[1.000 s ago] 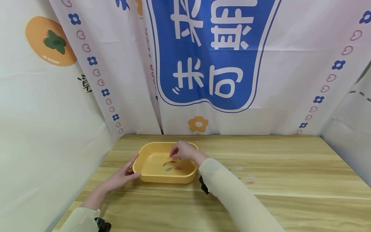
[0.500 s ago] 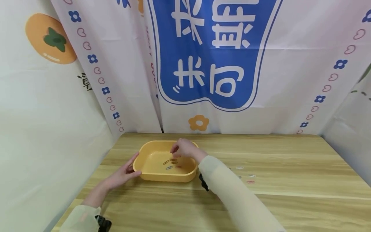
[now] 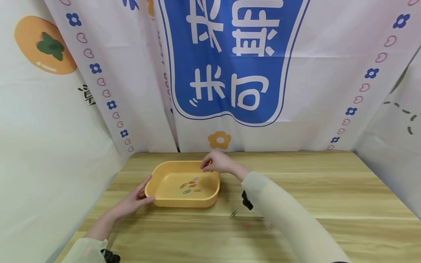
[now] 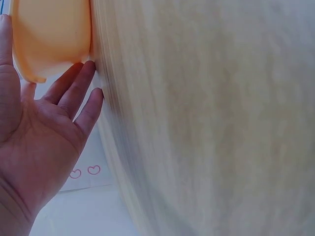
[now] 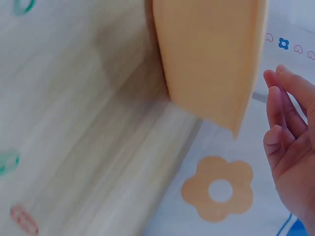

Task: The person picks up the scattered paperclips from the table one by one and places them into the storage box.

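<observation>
On my head feed the white printed backdrop (image 3: 312,91) takes up the most room, its blue panel (image 3: 227,58) lettered in white characters. Below it I have the wood-grain bench (image 3: 312,190). The pale right sleeve (image 3: 292,215) stretches across its near side; the left sleeve (image 3: 83,251) sits at the lower left. The yellow tray (image 3: 184,203) lies flat on the bench, left of centre, toward the backdrop.

I read the left hand (image 3: 131,202) as spread at the tray's left end, thumb at the near corner, fingers nearly straight against the outside. The right hand (image 3: 217,161) hangs over the tray's far right corner; its fingers are loosely bent, tips close together, and my right wrist feed shows nothing between them. A black wrist camera (image 3: 246,201) shows beside the right sleeve.

Smallest are the paper clips. I count about six (image 3: 192,186) on the tray's floor, gold, blue and pinkish. Out on the bench, right of the tray, I get a green clip (image 3: 233,214), a red clip (image 3: 246,224) and a pale clip (image 3: 271,225).
</observation>
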The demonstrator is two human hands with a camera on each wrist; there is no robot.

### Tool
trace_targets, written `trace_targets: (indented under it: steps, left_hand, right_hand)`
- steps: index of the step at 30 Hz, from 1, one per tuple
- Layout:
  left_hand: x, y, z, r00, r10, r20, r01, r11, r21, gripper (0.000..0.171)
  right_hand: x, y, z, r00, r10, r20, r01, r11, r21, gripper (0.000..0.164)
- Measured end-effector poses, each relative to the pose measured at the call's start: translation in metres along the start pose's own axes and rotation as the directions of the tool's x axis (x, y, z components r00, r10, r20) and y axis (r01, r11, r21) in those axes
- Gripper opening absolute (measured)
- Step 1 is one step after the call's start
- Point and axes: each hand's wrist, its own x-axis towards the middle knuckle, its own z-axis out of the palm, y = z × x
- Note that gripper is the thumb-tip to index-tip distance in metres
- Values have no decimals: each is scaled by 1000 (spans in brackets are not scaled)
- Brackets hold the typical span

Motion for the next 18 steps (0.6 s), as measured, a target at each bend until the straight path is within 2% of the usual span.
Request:
trace_targets:
  steps: [4,9,15,18]
  left_hand:
    - [1,-1,-1,1000,-21,0,21,1000,18,86]
    - [1,0,-1,999,-37,2,37,999,11,87]
    - [0,0,0,999,-37,1,37,999,22,86]
    - [1,0,-1,999,-50,0,50,998,26,86]
  right_hand:
    - [-16,9,-15,999,-35,-5,35,999,2,10]
    - [-43,25,-29,999,-32,14,32,999,8,9]
    - [-80,46,-36,997,8,78,-10,999,33,9]
    - [-96,57,-36,996,25,85,-29,998,47,8]
